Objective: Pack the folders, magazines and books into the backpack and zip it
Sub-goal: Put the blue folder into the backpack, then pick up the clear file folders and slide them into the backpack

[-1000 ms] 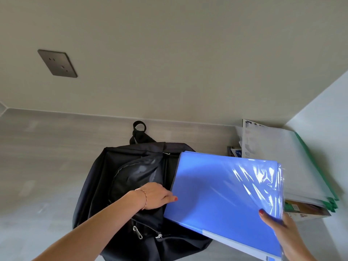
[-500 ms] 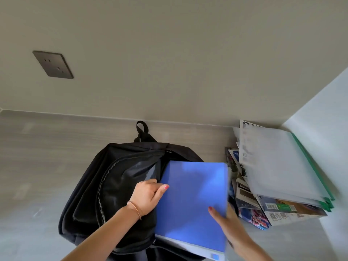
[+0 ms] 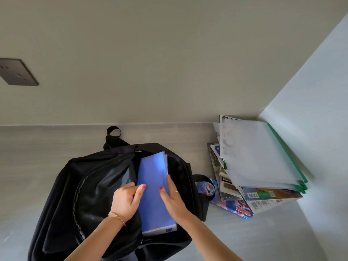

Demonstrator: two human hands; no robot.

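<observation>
Where the pale grey wood-grain worktop (image 3: pixel 47 157) meets the beige wall across the middle of the frame, a large black fabric backpack (image 3: pixel 90 187) fills the lower centre, its main compartment gaping open and its top loop pointing toward the wall. To the right, in the corner, sits a slanted stack of folders and magazines (image 3: pixel 252 172) — a translucent white plastic folder with a green spine on top, glossy colourful magazines fanned out beneath. A flat blue plastic folder (image 3: pixel 152 185) stands partly inside the backpack's opening, its white-labelled spine toward the bottom of the frame. The left hand (image 3: pixel 126 200) grips the front flap of the opening, thumb lying on the folder's left edge. The right hand (image 3: pixel 173 198) lies flat against the folder's right side — fingers straight, pressing it.
</observation>
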